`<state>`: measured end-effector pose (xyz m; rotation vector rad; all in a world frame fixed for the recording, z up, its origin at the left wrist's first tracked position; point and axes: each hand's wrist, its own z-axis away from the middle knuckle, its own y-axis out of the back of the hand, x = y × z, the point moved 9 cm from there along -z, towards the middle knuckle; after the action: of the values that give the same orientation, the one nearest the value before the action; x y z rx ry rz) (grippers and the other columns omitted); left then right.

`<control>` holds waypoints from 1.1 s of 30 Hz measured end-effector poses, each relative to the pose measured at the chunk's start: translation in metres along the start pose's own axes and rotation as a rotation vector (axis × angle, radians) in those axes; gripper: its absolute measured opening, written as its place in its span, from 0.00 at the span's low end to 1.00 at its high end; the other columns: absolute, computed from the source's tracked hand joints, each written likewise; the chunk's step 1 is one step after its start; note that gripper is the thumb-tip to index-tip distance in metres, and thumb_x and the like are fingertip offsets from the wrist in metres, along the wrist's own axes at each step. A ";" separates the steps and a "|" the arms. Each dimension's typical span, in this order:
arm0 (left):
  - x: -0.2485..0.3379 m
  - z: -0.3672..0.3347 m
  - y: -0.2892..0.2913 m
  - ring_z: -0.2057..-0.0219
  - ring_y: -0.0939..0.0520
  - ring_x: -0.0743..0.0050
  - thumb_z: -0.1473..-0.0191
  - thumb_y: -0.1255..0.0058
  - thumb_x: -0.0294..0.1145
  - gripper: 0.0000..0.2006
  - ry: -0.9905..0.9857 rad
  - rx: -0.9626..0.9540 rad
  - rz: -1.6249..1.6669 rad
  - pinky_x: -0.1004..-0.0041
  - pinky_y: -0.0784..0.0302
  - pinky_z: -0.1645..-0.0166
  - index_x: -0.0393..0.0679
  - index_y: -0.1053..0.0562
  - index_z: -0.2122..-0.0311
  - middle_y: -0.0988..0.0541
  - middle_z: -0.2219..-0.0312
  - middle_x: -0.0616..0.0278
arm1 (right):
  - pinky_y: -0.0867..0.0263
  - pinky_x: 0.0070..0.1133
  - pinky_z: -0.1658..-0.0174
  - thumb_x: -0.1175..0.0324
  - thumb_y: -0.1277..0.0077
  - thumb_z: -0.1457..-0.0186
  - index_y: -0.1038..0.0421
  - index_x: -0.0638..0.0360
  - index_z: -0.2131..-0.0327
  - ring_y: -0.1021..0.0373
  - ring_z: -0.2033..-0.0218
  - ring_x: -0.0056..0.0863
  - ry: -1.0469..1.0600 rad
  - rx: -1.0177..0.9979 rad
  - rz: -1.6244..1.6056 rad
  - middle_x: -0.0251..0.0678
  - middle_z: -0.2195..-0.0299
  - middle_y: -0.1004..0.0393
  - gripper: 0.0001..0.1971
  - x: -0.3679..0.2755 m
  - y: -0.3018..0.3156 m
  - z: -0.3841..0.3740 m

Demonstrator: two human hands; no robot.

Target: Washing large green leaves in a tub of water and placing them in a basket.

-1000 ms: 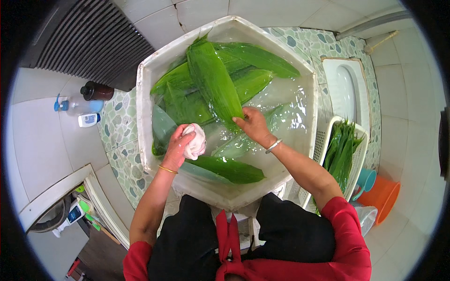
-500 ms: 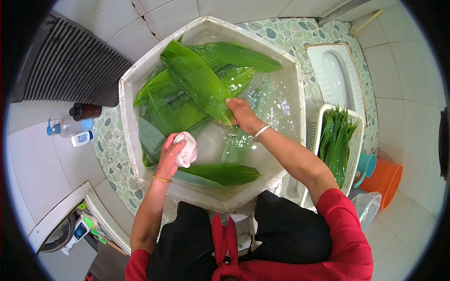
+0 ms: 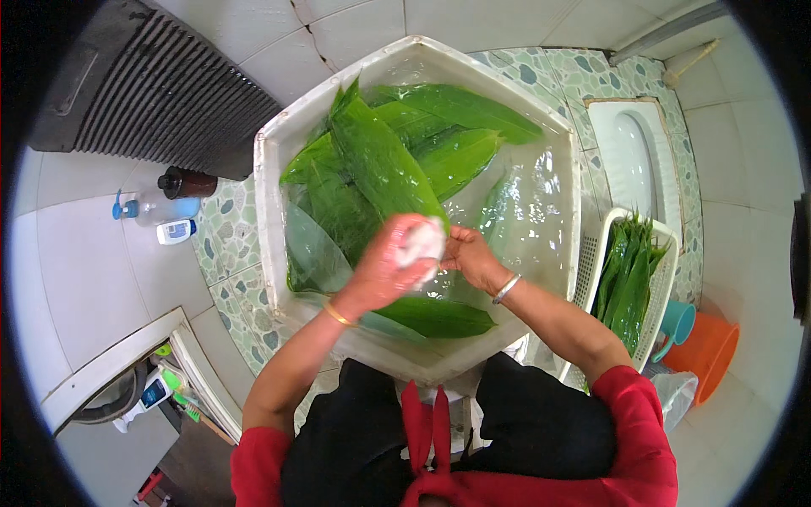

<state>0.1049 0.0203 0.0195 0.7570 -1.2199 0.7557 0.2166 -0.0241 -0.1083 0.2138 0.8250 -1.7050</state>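
Observation:
A long, broad green leaf (image 3: pixel 380 160) slants over the water, its near end pinched in my right hand (image 3: pixel 475 260). My left hand (image 3: pixel 380 266), somewhat smeared by motion, is closed round a wadded pale pink-white cloth (image 3: pixel 424 245). Cloth and left hand are up against the leaf's near end, right beside my right fingers, and hide part of it. Several more wide leaves lie in the water of a white, many-sided tub (image 3: pixel 263 203), mostly heaped at the left and far side. A single leaf (image 3: pixel 435 316) floats along the near side.
Right of the tub, a white plastic basket (image 3: pixel 583 275) holds a bundle of leaves (image 3: pixel 625 279). Beyond it stand a teal cup (image 3: pixel 678 323) and an orange bucket (image 3: pixel 708 355). A squat toilet (image 3: pixel 638 160) is at the far right. Bottles (image 3: pixel 176 231) and a black ridged panel (image 3: pixel 177 93) are at left.
My left hand has swung right and slightly up with the cloth, from over the tub's left side to the leaf's near end. My right hand keeps its grip. The whole view has shifted slightly.

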 end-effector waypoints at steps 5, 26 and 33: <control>0.001 -0.024 -0.038 0.61 0.32 0.60 0.58 0.50 0.22 0.22 -0.326 -0.051 -0.633 0.66 0.37 0.57 0.52 0.33 0.54 0.34 0.63 0.59 | 0.34 0.16 0.72 0.71 0.52 0.47 0.31 0.60 0.63 0.32 0.72 0.17 0.115 0.022 0.137 0.29 0.70 0.28 0.08 0.001 0.012 0.013; 0.004 -0.019 -0.055 0.60 0.31 0.57 0.58 0.52 0.23 0.22 -0.310 0.030 -0.521 0.63 0.37 0.56 0.52 0.33 0.54 0.33 0.61 0.58 | 0.40 0.14 0.78 0.73 0.54 0.47 0.33 0.61 0.71 0.35 0.79 0.13 0.272 0.159 0.393 0.25 0.80 0.33 0.03 -0.034 0.024 0.039; -0.041 -0.054 0.022 0.66 0.33 0.62 0.62 0.49 0.23 0.21 -0.209 0.195 -1.113 0.64 0.42 0.65 0.58 0.30 0.58 0.35 0.67 0.62 | 0.37 0.15 0.76 0.79 0.53 0.50 0.32 0.65 0.68 0.34 0.77 0.16 0.924 0.135 1.037 0.31 0.75 0.31 0.04 -0.078 0.019 0.087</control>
<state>0.1071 0.0734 -0.0280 1.5045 -0.7129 -0.1403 0.2821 -0.0187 -0.0095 1.3363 0.9772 -0.6053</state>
